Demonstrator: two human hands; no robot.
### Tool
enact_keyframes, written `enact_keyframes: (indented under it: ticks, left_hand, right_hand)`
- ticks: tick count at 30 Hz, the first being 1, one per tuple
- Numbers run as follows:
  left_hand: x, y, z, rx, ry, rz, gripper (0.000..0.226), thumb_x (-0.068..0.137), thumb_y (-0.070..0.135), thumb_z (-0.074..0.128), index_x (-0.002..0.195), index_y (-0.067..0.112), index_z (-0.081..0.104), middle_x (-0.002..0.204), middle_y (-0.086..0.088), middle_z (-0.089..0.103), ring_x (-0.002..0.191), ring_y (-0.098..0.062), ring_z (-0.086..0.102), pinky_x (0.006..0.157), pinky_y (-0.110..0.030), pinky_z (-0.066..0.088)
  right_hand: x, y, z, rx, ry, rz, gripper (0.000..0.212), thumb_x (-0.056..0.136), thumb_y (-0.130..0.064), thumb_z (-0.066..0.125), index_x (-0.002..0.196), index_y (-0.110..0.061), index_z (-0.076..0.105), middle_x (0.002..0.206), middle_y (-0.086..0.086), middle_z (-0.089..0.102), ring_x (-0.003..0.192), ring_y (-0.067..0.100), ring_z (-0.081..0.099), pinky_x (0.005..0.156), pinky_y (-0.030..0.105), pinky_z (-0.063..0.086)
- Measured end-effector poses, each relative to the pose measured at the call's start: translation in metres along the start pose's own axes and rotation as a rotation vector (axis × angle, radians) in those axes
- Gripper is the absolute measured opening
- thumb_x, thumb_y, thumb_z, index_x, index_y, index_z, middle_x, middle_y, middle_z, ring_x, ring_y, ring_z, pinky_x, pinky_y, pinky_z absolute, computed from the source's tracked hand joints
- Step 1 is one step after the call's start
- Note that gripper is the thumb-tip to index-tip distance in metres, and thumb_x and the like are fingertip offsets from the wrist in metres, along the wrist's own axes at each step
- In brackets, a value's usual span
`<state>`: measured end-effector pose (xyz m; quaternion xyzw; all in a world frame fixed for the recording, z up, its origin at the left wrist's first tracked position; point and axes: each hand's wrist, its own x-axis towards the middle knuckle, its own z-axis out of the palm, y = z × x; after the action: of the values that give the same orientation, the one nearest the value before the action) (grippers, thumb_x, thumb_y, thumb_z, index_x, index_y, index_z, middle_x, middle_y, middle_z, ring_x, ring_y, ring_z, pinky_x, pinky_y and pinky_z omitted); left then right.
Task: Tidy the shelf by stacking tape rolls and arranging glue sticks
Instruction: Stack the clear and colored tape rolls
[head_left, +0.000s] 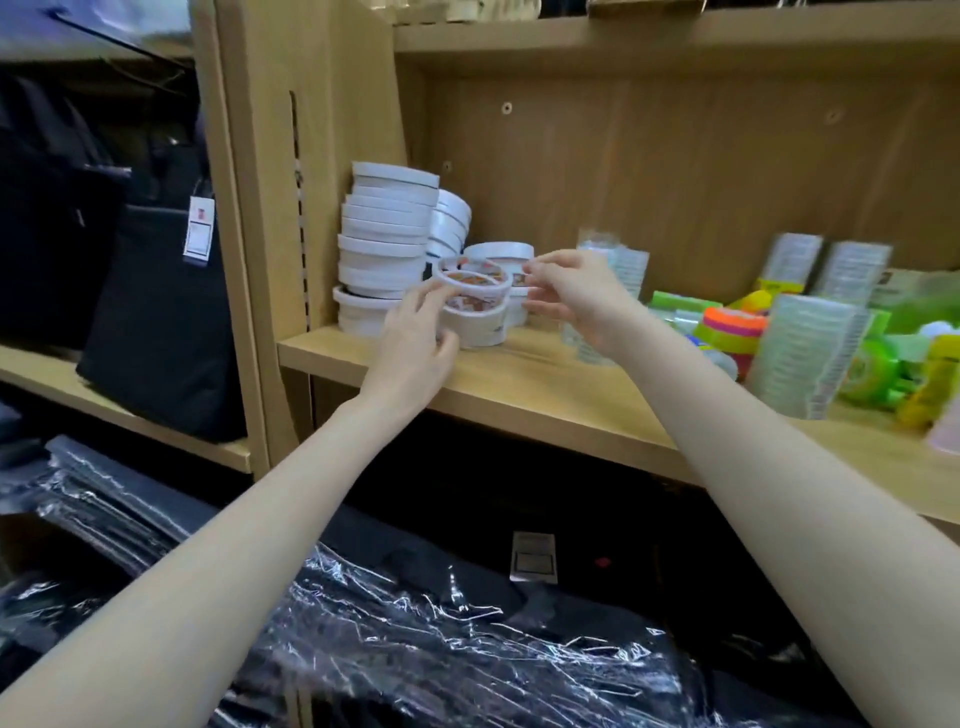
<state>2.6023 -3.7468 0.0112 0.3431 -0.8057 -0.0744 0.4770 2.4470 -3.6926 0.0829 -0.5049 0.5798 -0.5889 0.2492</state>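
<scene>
A tall stack of white tape rolls (384, 249) stands at the left end of the wooden shelf (545, 384). In front of it sits a short stack of white tape rolls (480, 325). A thin white tape roll (474, 280) with a printed label inside lies tilted on top of that short stack. My left hand (415, 338) touches its left rim with curled fingers. My right hand (576, 296) pinches its right rim between thumb and fingers. Green and yellow glue sticks (924, 384) lie at the far right, blurred.
Stacks of clear tape rolls (802, 353) and a neon coloured roll stack (732, 332) fill the shelf's right half. A dark bag with a tag (156, 322) sits on the left shelf. Plastic-wrapped dark goods (415, 623) lie below.
</scene>
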Motion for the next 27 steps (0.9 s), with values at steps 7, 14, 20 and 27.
enact_keyframes:
  ticks: [7,14,20,27]
  left_hand:
    - [0.0,0.024,0.021,0.164,-0.043,0.049,0.048,0.087,0.013,0.049,0.134,0.016,0.04,0.144,-0.008,0.032,0.129,-0.03,0.027,0.105,-0.039,0.025]
    - [0.003,0.061,0.043,0.101,-0.046,0.175,0.05,0.084,0.009,0.051,0.133,0.016,0.043,0.144,-0.007,0.032,0.13,-0.027,0.028,0.104,-0.038,0.025]
    - [0.027,0.081,0.065,-0.101,-0.228,0.156,0.059,0.086,0.014,0.058,0.139,0.022,0.034,0.141,-0.01,0.028,0.127,-0.027,0.035,0.106,-0.036,0.032]
    - [0.045,0.091,0.092,-0.043,-0.346,0.083,0.063,0.086,0.019,0.063,0.139,0.026,0.03,0.127,-0.007,0.037,0.115,-0.027,0.047,0.092,-0.032,0.038]
  right_hand:
    - [-0.041,-0.004,-0.083,-0.393,0.121,-0.205,0.016,0.09,-0.004,0.051,0.096,-0.011,0.065,0.098,0.011,0.063,0.087,0.016,0.058,0.075,0.022,0.052]
    - [-0.069,0.025,-0.113,-1.522,0.094,-0.145,0.037,0.087,-0.032,0.056,0.118,-0.014,0.047,0.118,0.011,0.047,0.108,0.034,0.052,0.077,0.036,0.043]
    - [-0.066,0.013,-0.126,-1.254,0.26,-0.263,0.038,0.078,-0.032,0.061,0.107,-0.013,0.046,0.099,0.008,0.047,0.095,0.033,0.054,0.074,0.038,0.044]
    - [-0.031,-0.019,-0.129,-1.152,0.23,-0.166,0.029,0.077,-0.035,0.06,0.097,-0.016,0.052,0.094,0.008,0.063,0.094,0.029,0.057,0.076,0.034,0.045]
